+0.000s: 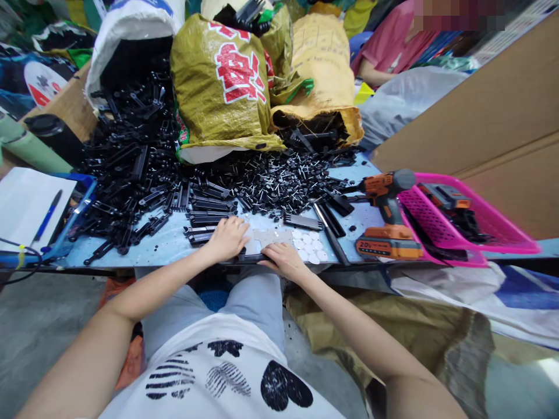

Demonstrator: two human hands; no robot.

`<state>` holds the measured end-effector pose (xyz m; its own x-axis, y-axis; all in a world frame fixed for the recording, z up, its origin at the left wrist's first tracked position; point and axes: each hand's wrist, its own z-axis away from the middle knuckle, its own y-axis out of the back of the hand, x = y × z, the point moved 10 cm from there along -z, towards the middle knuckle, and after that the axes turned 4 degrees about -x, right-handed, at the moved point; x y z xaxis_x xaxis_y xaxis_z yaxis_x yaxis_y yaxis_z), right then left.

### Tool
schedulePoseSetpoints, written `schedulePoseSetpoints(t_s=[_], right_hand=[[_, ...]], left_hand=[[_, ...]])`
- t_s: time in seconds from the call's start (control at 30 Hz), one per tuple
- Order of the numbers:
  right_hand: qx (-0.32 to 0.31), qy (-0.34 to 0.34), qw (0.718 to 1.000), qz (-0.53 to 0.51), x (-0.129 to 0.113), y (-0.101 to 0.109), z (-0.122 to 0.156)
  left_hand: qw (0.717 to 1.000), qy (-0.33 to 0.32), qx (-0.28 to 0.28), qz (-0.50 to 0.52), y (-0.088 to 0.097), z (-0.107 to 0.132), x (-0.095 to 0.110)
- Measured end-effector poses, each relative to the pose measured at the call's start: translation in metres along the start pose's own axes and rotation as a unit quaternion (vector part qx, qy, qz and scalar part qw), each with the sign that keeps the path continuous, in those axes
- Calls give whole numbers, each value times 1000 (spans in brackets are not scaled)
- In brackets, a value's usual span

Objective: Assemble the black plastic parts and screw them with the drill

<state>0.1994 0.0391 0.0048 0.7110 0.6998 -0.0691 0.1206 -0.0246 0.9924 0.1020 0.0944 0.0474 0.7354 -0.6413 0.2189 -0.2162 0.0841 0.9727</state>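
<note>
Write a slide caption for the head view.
Left hand and right hand at table edge, between black parts and orange drill.

Through the camera I see pale blue trousers (257,293) just below the ungloved hands (227,237); farther below, a white shirt (252,344) carries black printed shapes (286,388): one is striped, another a solid heart.

My feed: light-blue bench (349,244) | black plastic parts (131,157) heaped left | pinned black bits (279,180), middle | white discs (310,247) | orange drill (388,243) | pink basket (509,233), right

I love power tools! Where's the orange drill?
In the head view, the orange drill is on the right side of the blue table, just left of the pink basket.
</note>
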Motion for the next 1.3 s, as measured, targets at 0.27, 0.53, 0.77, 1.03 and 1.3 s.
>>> schedulePoseSetpoints(t_s=[0.27,0.53,0.77,1.03,1.3], right_hand=[[2,-198,979,48,73,8,-7],[-39,-253,967,12,116,-5,-52],[107,-148,944,-275,50,31,-49],[151,-79,958,-229,5,33,-43],[176,-29,971,-158,-10,41,-31]], left_hand=[[991,111,-73,-23,-18,-106,-34],[775,310,50,549,-6,45,-107],[589,422,51,687,-41,136,-119],[631,410,53,656,-43,125,-116],[834,316,113,438,-10,114,-111]])
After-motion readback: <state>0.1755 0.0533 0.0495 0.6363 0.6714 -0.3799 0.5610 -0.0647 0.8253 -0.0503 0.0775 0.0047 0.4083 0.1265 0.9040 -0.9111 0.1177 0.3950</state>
